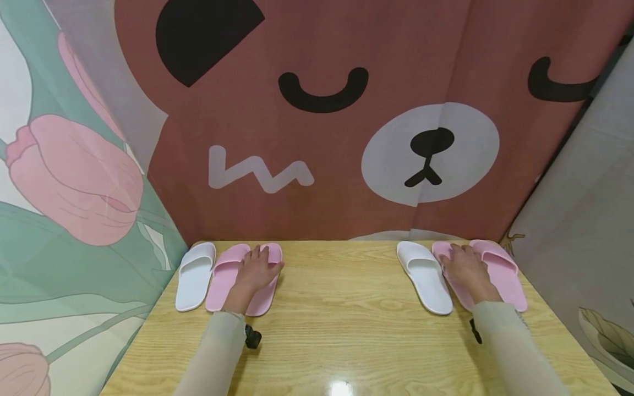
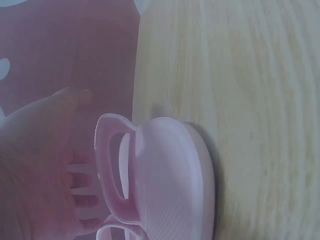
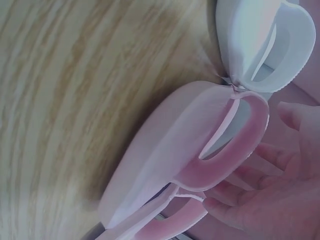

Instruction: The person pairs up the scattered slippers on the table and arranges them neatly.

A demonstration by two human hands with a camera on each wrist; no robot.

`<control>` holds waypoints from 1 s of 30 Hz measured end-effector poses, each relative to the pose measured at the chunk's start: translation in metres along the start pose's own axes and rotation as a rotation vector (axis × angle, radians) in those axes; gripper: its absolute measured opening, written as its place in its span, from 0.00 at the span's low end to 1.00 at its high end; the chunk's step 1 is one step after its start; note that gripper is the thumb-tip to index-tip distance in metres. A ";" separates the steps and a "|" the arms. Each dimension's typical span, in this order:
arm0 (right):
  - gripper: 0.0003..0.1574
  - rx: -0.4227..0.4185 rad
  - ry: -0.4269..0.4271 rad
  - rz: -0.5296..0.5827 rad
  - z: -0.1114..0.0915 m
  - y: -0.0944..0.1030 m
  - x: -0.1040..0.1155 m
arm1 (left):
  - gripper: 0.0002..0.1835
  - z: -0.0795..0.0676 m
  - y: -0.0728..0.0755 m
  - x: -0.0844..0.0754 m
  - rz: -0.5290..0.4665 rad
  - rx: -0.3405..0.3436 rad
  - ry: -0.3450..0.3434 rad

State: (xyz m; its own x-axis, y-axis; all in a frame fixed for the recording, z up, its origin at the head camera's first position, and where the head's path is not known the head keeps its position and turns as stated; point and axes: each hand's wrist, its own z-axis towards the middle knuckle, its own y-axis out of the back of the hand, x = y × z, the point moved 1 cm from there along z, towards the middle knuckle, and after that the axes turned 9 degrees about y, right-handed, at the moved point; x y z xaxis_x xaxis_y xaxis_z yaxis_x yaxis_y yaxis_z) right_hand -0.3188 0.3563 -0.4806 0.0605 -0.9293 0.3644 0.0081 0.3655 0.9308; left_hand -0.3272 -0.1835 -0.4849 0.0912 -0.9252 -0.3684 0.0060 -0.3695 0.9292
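Note:
My left hand (image 1: 252,271) is over two pink slippers at the table's left side, its fingers spread. One is the inner pink slipper (image 1: 262,301), the other the pink slipper (image 1: 223,280) beside it. In the left wrist view the fingers extend above the straps, with a gap showing between thumb and slipper. On the right side my right hand (image 1: 464,269) is above another pink slipper (image 1: 463,297), fingers loosely bent and close to the straps in the right wrist view. Another pink slipper (image 1: 505,275) lies to its right. Both hands partly hide the slippers beneath.
A white slipper (image 1: 194,286) lies left of the left pink ones. Another white slipper (image 1: 432,291) lies left of the right-hand pink ones. All point toward the back edge of the wooden table (image 1: 342,308), where a printed bear curtain (image 1: 327,214) hangs. Curtains flank both sides.

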 end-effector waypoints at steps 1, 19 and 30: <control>0.46 0.000 0.003 -0.003 0.000 0.000 -0.001 | 0.44 0.000 0.000 0.000 -0.001 0.000 0.000; 0.49 0.054 -0.032 0.010 0.004 -0.001 -0.004 | 0.46 0.002 0.000 -0.004 0.025 0.008 0.003; 0.52 0.086 -0.051 0.006 0.005 -0.003 -0.005 | 0.47 0.006 -0.008 -0.002 0.038 0.002 0.006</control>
State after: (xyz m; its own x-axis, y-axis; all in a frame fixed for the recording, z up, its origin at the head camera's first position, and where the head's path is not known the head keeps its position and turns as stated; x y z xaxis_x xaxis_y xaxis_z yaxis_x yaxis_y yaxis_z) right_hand -0.3240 0.3598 -0.4848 0.0091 -0.9295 0.3687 -0.0783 0.3670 0.9269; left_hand -0.3332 -0.1787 -0.4917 0.0978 -0.9380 -0.3324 0.0007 -0.3340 0.9426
